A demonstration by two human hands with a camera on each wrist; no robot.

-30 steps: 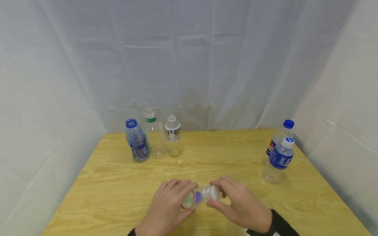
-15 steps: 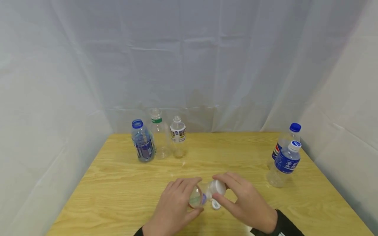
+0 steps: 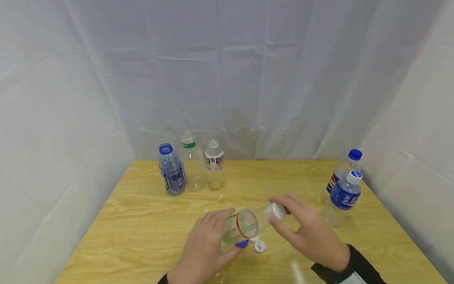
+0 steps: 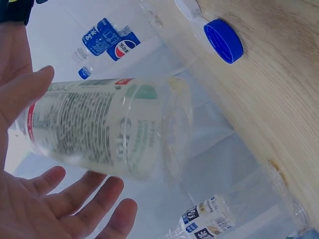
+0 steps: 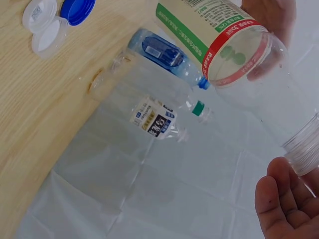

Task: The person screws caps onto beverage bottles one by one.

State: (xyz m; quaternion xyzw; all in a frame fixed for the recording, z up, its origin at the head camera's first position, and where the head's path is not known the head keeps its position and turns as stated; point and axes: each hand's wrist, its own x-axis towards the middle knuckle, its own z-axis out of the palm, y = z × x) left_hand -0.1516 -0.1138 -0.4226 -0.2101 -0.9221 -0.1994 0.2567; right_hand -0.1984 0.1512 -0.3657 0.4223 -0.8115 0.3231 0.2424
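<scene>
A clear plastic bottle (image 3: 244, 225) with a red-and-green printed label is held tilted above the table, its neck toward the right. My right hand (image 3: 312, 232) pinches the white cap (image 3: 278, 212) on its neck between thumb and fingers. My left hand (image 3: 207, 244) curls round the label end, thumb on the near side and fingers on the far side. In the left wrist view the printed label (image 4: 84, 124) shows between thumb and fingers (image 4: 79, 199). Below the bottle lie a blue cap (image 3: 242, 243) and two white caps (image 3: 260, 246).
Uncapped bottles stand at the back left: a blue one (image 3: 172, 173), a tall clear one (image 3: 193, 167) with a green band, and a small labelled one (image 3: 214, 161). Two capped bottles stand at the right, one blue-labelled (image 3: 344, 195), one blue-capped (image 3: 342, 169). White sheeting (image 3: 227, 79) surrounds the wooden table.
The bottle has swung from pointing toward me to lying more sideways. My right hand has moved right and up with the cap end. The caps on the table have come into view beneath.
</scene>
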